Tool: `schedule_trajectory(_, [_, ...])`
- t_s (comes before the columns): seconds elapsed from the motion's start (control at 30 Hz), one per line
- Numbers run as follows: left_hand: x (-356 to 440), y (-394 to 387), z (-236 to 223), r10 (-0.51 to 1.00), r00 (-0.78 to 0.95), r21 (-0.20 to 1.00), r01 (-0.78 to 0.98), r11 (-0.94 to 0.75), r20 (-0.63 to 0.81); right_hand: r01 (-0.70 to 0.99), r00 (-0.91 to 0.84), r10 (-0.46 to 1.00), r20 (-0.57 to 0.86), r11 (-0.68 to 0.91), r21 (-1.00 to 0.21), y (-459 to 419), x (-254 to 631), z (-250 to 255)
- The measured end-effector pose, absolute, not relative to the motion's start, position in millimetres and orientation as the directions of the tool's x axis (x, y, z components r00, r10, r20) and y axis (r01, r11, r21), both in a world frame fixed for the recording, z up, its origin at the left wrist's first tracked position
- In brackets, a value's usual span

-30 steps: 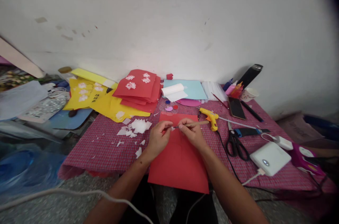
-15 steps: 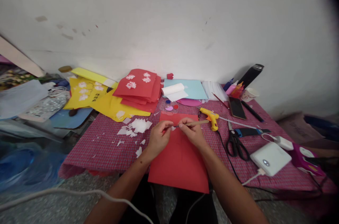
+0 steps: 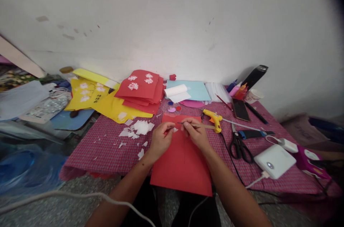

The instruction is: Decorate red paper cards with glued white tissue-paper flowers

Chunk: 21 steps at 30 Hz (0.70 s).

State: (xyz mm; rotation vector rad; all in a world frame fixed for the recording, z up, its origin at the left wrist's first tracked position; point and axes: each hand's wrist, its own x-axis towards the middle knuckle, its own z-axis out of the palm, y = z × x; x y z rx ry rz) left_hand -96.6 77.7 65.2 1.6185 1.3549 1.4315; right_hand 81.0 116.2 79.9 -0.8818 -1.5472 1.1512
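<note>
My right hand (image 3: 195, 132) pinches a slim paintbrush (image 3: 205, 125) with a tan handle. Its narrow dark end points left, toward my other hand, and the handle reaches out to the right near the glue gun. Thumb and fingertips of my left hand (image 3: 162, 136) are closed on a small white paper piece (image 3: 175, 130), mostly hidden by the fingers. Both hands are over the upper part of a red paper sheet (image 3: 181, 162), which overhangs the table's front edge. Just beyond it lie small blue, red and pink paint blobs (image 3: 171, 110).
White paper scraps (image 3: 142, 127) lie left of the sheet. Behind are red cards with white flowers (image 3: 139, 87), yellow paper (image 3: 113, 107) and blue paper (image 3: 199, 90). Rightward are a yellow glue gun (image 3: 213, 116), black scissors (image 3: 239, 146), a phone (image 3: 240, 109) and a white power bank (image 3: 274, 160).
The brush tip has drawn away from the left fingertips, and the right hand has shifted slightly right with its fingers changing position. The left hand has stayed nearly still.
</note>
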Motion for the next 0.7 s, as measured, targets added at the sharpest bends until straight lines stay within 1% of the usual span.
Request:
schedule_trajectory(0.1, [-97, 78, 65, 0.926, -0.093, 0.884, 0.344, -0.316, 0.367, 0.044, -0.253, 0.922, 0.294, 0.315, -0.948, 116, 80, 79])
schedule_trajectory(0.2, [-97, 78, 66, 0.922, -0.082, 0.872, 0.366, -0.326, 0.379, 0.127, -0.322, 0.885, 0.336, 0.392, -0.911, 115, 79, 79])
schedule_trajectory(0.3, [-97, 77, 69, 0.913, -0.061, 0.851, 0.393, -0.349, 0.403, 0.146, -0.384, 0.859, 0.337, 0.418, -0.897, 114, 76, 79])
schedule_trajectory(0.43, [-96, 77, 70, 0.91, -0.013, 0.831, 0.412, -0.373, 0.414, 0.144, -0.384, 0.86, 0.335, 0.415, -0.899, 115, 74, 76])
schedule_trajectory(0.5, [-96, 78, 68, 0.921, -0.043, 0.871, 0.344, -0.349, 0.386, 0.109, -0.357, 0.877, 0.321, 0.38, -0.919, 116, 74, 74])
schedule_trajectory(0.6, [-95, 81, 62, 0.948, -0.129, 0.952, 0.134, -0.273, 0.29, 0.02, -0.306, 0.908, 0.285, 0.306, -0.952, 117, 75, 73])
schedule_trajectory(0.67, [-95, 83, 60, 0.969, -0.121, 0.977, 0.025, -0.214, 0.215, -0.034, -0.292, 0.917, 0.273, 0.275, -0.961, 118, 75, 73])
schedule_trajectory(0.7, [-95, 83, 61, 0.978, -0.094, 0.983, 0.001, -0.185, 0.185, -0.051, -0.289, 0.918, 0.273, 0.27, -0.962, 118, 75, 72])
